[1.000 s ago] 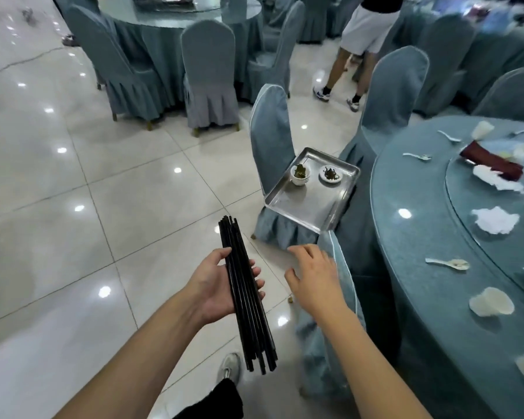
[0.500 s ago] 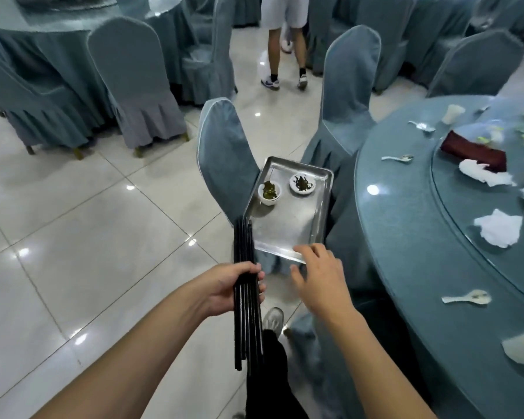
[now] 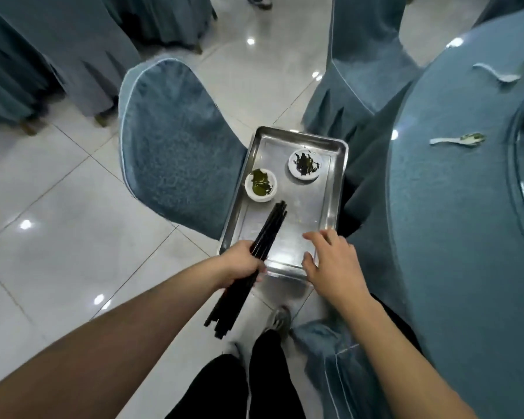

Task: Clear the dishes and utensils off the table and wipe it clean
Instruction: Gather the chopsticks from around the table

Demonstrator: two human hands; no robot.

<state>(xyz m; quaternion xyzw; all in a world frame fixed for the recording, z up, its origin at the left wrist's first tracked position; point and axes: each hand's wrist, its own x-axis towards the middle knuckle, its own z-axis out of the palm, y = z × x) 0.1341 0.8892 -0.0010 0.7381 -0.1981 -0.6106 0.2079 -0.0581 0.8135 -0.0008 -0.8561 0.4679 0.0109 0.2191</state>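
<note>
Two hands over the tray [image 3: 335,189]: left [image 3: 242,264] gripping chopsticks [image 3: 266,228], right [image 3: 330,261] spread.

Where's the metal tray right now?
Centre of the head view: the metal tray rests on a chair seat left of the round table, right hand at its near edge.

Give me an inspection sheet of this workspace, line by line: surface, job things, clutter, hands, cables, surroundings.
Surface: round table under blue cloth, at right; a glass turntable edge shows on it.
Job's things: steel tray resting on a covered chair, holding a small bowl and a small dish, both with green scraps; bundle of black chopsticks, tips over the tray.
Clutter: two white spoons lying on the table.
Hands: left hand shut on the chopsticks; right hand open, fingers on the tray's near edge.
Cables: nothing seen.
Surroundings: glossy tiled floor, more covered chairs.
</note>
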